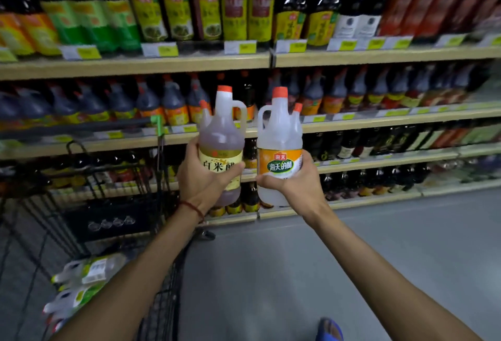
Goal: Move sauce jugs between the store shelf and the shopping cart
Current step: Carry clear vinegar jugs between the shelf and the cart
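My left hand (202, 178) grips a jug of pale yellowish sauce (221, 134) with a yellow label and an orange cap. My right hand (291, 181) grips a clear jug (279, 134) with an orange and green label and an orange cap. Both jugs are upright, side by side, held out at arm's length in front of the store shelf (379, 121). The black wire shopping cart (113, 186) stands at the lower left, with several pale jugs (86, 273) lying in its basket.
Shelves of dark sauce bottles and jugs run across the whole view, with yellow price tags (160, 49) on their edges. The cart's green-tipped handle (157, 124) is just left of my left hand. Grey floor (271, 273) lies below, with a blue shoe (329, 330) at the bottom.
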Demonstrator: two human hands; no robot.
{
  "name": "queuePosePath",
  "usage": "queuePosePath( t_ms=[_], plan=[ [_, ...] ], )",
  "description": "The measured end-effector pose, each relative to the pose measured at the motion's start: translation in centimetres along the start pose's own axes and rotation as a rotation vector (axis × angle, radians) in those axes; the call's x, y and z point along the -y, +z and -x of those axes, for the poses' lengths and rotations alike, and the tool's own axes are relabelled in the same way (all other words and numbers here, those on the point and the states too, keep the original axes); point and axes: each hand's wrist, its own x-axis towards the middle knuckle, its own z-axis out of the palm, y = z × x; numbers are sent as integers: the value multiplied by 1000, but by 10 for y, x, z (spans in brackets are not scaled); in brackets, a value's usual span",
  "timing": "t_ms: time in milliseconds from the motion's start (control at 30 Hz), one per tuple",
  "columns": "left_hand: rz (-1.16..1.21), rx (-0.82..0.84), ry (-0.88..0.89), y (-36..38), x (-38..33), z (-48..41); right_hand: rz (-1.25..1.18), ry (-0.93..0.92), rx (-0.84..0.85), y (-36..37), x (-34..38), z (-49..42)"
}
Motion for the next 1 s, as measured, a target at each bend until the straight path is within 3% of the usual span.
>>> queuePosePath(
  t_ms=[333, 700, 1000],
  plan=[
    [23, 140, 114, 134, -75, -10, -42, -45, -157, -134, -7, -42],
    [29, 200, 131, 346, -155, 14, -3, -35, -186, -337, -49, -115],
    [54, 334, 132, 516, -197, 18, 17, 45, -306, -480, -93, -167]
  ],
)
